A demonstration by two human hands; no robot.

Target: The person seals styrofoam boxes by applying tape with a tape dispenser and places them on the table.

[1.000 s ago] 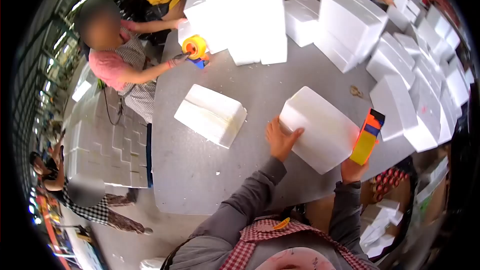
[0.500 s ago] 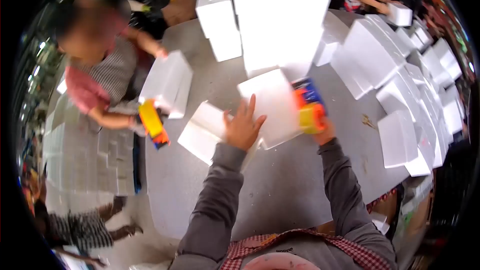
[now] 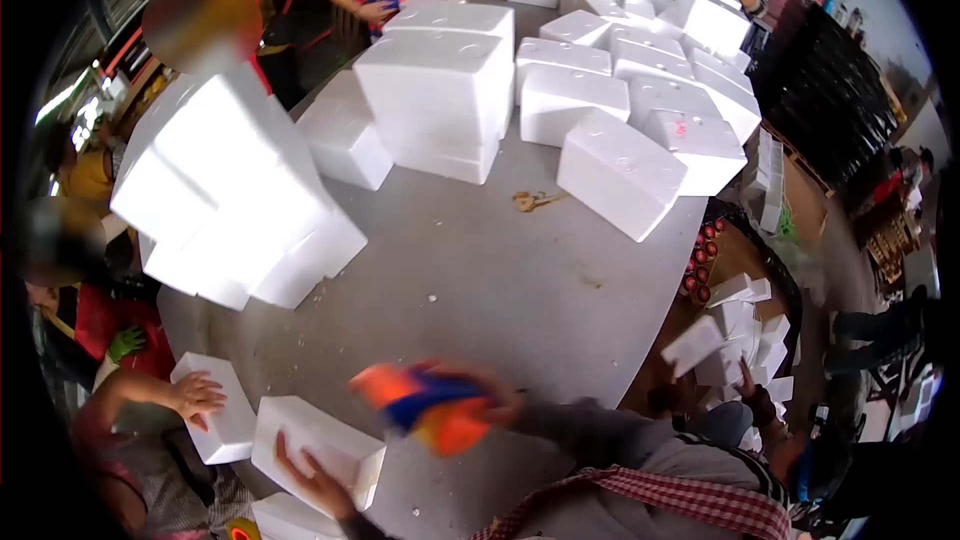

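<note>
styrofoam box (image 3: 315, 448) under left hand (image 3: 318, 482)

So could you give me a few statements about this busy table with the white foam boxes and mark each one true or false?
1. The right hand holds an orange and blue tape dispenser. True, though blurred.
2. The left hand rests on a white foam box. True.
3. The table is bright green. False: it is grey.
4. Another person's hand touches a foam box at the lower left. True.
5. The foam boxes are black. False: they are white.
</note>
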